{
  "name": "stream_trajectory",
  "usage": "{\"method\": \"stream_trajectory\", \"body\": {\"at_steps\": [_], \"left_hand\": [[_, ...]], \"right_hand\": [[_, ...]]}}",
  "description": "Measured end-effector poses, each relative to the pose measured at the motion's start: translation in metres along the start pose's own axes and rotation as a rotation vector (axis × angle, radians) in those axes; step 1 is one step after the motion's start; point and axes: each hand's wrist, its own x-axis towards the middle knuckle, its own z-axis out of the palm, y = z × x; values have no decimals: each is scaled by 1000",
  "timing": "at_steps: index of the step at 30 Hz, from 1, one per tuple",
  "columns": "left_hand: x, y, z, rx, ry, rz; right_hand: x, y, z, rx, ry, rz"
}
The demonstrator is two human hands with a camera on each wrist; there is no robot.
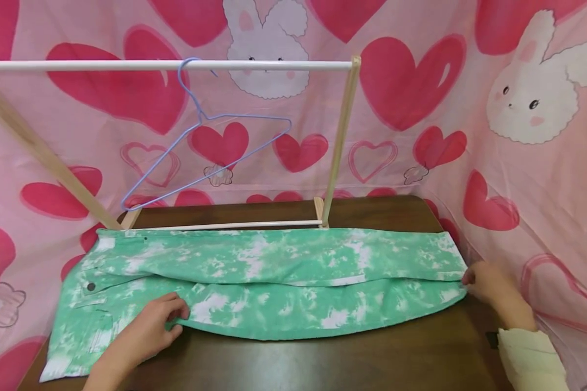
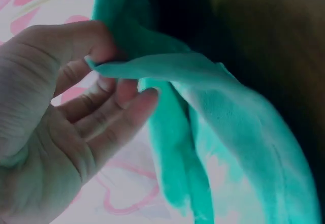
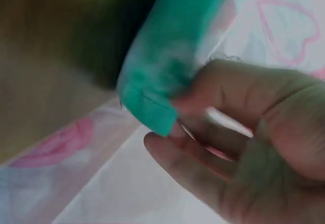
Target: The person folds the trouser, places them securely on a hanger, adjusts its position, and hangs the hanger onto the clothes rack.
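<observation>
A pair of green and white tie-dye trousers [image 1: 283, 304] lies lengthwise across the table, waistband with a dark button at the left, leg hems at the right. One leg lies along the back, the other along the front. My left hand [image 1: 158, 320] pinches the front leg's near edge close to the crotch; in the left wrist view a fold of green cloth [image 2: 152, 65] sits between thumb and fingers. At the right end my right hand [image 1: 489, 285] pinches the hem, and the right wrist view shows the stitched hem corner [image 3: 150, 109] at the fingertips.
Behind the trousers stands a rack with a white top rail [image 1: 274, 65] and wooden posts [image 1: 342, 136]. A blue wire hanger [image 1: 215, 117] hangs from the rail. Pink heart-and-rabbit cloth [image 1: 411, 163] walls the back and sides of the brown table [image 1: 323, 364].
</observation>
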Motion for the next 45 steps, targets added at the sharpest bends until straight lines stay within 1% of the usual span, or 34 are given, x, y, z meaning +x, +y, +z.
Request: {"method": "stream_trajectory", "body": {"at_steps": [2, 4, 6, 8, 10, 11, 13, 15, 16, 18, 20, 22, 25, 28, 31, 33, 34, 35, 38, 40, 41, 43, 45], "left_hand": [[-1, 1, 4, -7, -49, -51], [-2, 1, 8, -1, -59, -69], [-4, -1, 14, 5, -39, -47], [-7, -3, 20, -2, -10, -3], [-11, -6, 27, -54, -14, 31], [-13, -7, 29, -90, -30, 40], [-18, -9, 32, -154, -73, 20], [-23, -12, 31, -165, -114, -37], [-26, -13, 30, -142, -129, -76], [-30, -15, 28, -51, -139, -154], [-35, -15, 25, 58, -135, -232], [-39, -16, 24, 146, -123, -289], [-46, -16, 24, 231, -104, -324], [-49, -16, 24, 282, -102, -332], [-53, -17, 16, 321, -67, -340], [-57, -18, 6, 342, -10, -326], [-59, -19, 0, 350, 30, -311], [-62, -20, -6, 356, 86, -279], [-70, -21, -22, 359, 198, -185], [-76, -25, -30, 337, 166, -181], [-79, -28, -33, 308, 122, -180], [-84, -37, -35, 214, -34, -216], [-86, -44, -35, 91, -207, -269]], "right_hand": [[-3, -9, 9, 7, -65, -23], [-5, -21, 19, 28, -95, -70], [-8, -36, 28, 19, -107, -122], [-11, -53, 38, 19, -114, -186], [-14, -73, 45, 26, -142, -247], [-15, -84, 49, 32, -165, -267], [-17, -105, 56, 67, -209, -321], [-18, -126, 62, 82, -253, -360], [-17, -134, 65, 85, -268, -376], [-16, -147, 70, 74, -275, -417], [-15, -153, 73, 60, -251, -453], [-13, -153, 75, 72, -218, -494], [-11, -146, 72, 132, -188, -550], [-10, -139, 62, 193, -208, -580], [-12, -134, 46, 210, -221, -588], [-15, -133, 32, 225, -235, -579], [-17, -133, 24, 239, -242, -580], [-19, -133, 17, 248, -240, -587], [-27, -137, 1, 293, -287, -587], [-33, -140, -2, 305, -326, -603], [-36, -142, -1, 300, -356, -594], [-42, -147, 5, 298, -446, -576], [-48, -152, 15, 316, -574, -525]]}}
